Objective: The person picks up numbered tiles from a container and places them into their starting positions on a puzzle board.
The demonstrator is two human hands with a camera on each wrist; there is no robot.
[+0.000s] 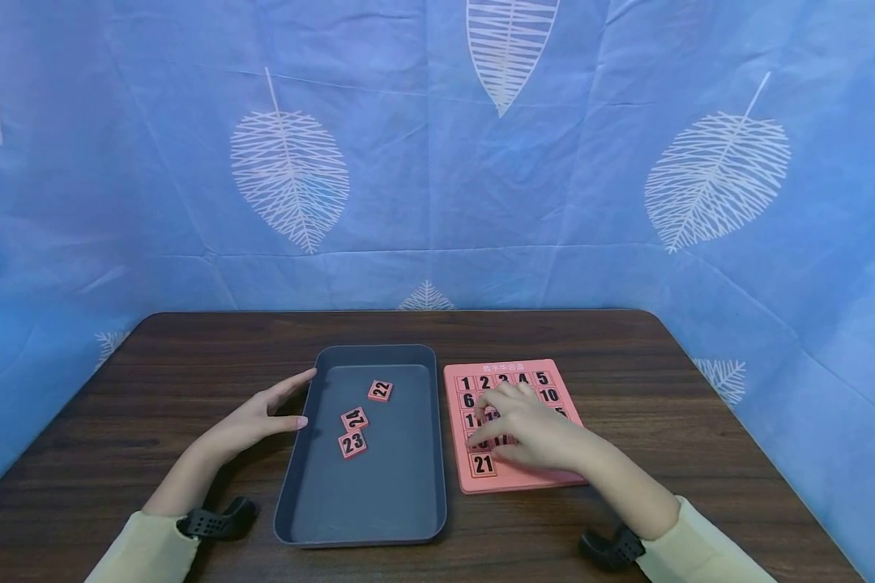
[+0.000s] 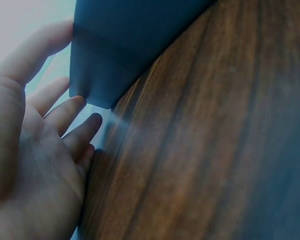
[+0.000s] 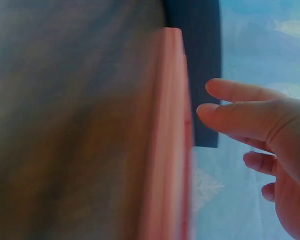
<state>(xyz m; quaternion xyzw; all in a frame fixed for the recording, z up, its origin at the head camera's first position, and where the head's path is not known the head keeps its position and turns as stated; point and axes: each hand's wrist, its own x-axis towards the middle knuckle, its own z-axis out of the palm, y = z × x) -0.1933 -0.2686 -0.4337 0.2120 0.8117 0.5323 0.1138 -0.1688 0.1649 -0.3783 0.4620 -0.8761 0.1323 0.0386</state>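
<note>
My left hand (image 1: 266, 411) touches the left rim of a dark grey tray (image 1: 408, 518) with thumb and fingertip, its fingers fairly straight. The left wrist view shows that hand (image 2: 45, 130) against the tray's corner (image 2: 115, 55). Inside the tray lie three loose pink number tiles: 22 (image 1: 380, 391), 23 (image 1: 352, 443) and a turned one (image 1: 354, 419) that looks like 24. Over the pink number board (image 1: 514, 483) is my right hand (image 1: 521, 429), hiding several middle tiles. In the right wrist view, the right hand (image 3: 262, 122) holds nothing, its fingertips apart from the board's edge (image 3: 170, 135).
The tray and board stand side by side on a dark wooden table (image 1: 663, 405), a narrow gap between them. Tile 21 (image 1: 484, 464) sits in the board's bottom row at the left. A blue cloth (image 1: 437, 178) with white leaves hangs behind the table.
</note>
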